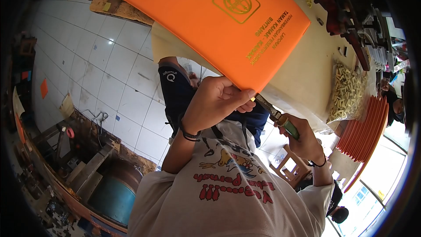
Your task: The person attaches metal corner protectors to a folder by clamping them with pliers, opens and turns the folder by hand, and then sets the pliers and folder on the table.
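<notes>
An orange folder cover (193, 22) with gold lettering and a gold emblem lies on the cream-coloured table top (302, 74), its near corner jutting toward my body. My left hand (223, 98) pinches that corner between thumb and curled fingers. A small yellowish bit shows at the corner beside the fingertips. In my right hand (300, 138) is a metal hand tool with a green handle (288, 128), probably pliers. Its metal end reaches the folder corner, right beside my left fingertips. How the jaws sit on the corner cannot be made out.
A clear plastic bag of small brass-coloured pieces (346, 90) sits at the table's right side. Beyond it stands a stack of orange covers (362, 125). Dark metal machinery (333, 4) borders the table at the upper right. White floor tiles (118, 66) lie left, with a blue-green drum (114, 195) below.
</notes>
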Tool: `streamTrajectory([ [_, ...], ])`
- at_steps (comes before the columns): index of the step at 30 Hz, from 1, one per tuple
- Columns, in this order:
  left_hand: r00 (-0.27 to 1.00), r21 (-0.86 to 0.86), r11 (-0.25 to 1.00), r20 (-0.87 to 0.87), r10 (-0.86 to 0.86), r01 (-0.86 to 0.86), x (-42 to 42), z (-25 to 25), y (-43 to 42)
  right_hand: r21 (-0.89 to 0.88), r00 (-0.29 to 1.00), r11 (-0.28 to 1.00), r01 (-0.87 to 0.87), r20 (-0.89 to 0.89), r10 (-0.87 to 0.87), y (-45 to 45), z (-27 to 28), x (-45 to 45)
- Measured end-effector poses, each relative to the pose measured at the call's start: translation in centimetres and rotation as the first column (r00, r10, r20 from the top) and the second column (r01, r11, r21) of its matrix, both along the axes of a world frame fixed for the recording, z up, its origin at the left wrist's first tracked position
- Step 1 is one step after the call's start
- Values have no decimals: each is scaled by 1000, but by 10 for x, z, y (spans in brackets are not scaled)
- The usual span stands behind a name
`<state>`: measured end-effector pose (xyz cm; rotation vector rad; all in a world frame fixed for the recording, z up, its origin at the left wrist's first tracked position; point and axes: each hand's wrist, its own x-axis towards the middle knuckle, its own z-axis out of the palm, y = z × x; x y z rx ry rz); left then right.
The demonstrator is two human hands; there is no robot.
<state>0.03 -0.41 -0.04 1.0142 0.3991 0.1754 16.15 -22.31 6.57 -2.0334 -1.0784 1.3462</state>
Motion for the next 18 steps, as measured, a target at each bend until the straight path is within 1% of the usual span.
streamTrajectory([
  [7,1000,-28,1000,-21,-4,3,-1,-3,-1,18,1000,1000,-9,8,9,-1,-2,0],
  [10,1000,-4,1000,-13,1,-1,-1,-3,0,-12,992,999,53,-117,-54,1,-1,-2],
  [13,1000,7,1000,-14,-20,20,0,1,2,100,996,995,0,-91,9,0,3,-1],
  [16,1000,-3,1000,-13,-14,14,0,1,1,142,989,989,32,-144,-11,-8,-5,0],
  [18,1000,0,1000,-21,-15,15,0,0,1,128,993,992,-18,-117,33,-11,-5,3],
])
